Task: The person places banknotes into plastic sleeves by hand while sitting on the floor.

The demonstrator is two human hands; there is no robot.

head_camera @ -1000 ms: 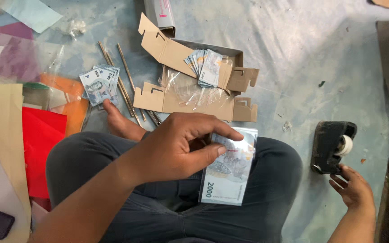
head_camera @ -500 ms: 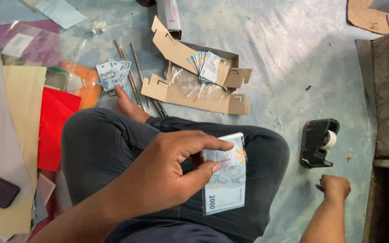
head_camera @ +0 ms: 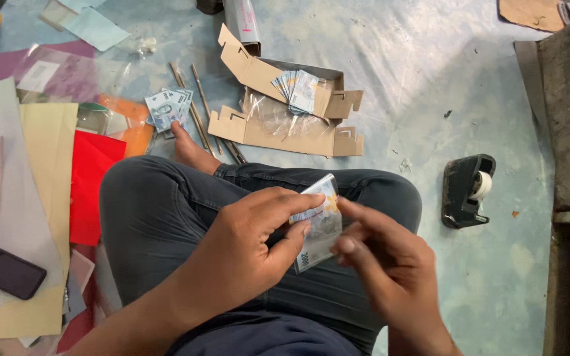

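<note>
1. Right over the lap of the person's dark grey trousers [head_camera: 166, 217], the left hand [head_camera: 245, 254] holds a small flat stack of pale blue-grey paper banknotes [head_camera: 318, 224], tilted with one short edge up.
2. Left fingers [head_camera: 285, 204] pinch the stack: thumb under the lower part, the other fingers curled across the upper face.
3. Meanwhile the right hand [head_camera: 390, 277] sits just beside the stack's right edge, its fingers loosely spread, tips touching or nearly touching the notes; I cannot tell which.
4. Judging by look, the notes are light, thin and floppy, likely to fan or slide apart, so a grip across the middle or along one long edge seems safest.
5. Both forearms come up from the bottom of the view, wrists bent inward.
6. On the pale plastic-covered floor [head_camera: 430, 86] lie an opened brown cardboard box [head_camera: 265, 128] holding more notes, a black tape dispenser [head_camera: 466, 191], and a second fan of banknotes [head_camera: 166, 109].
</note>
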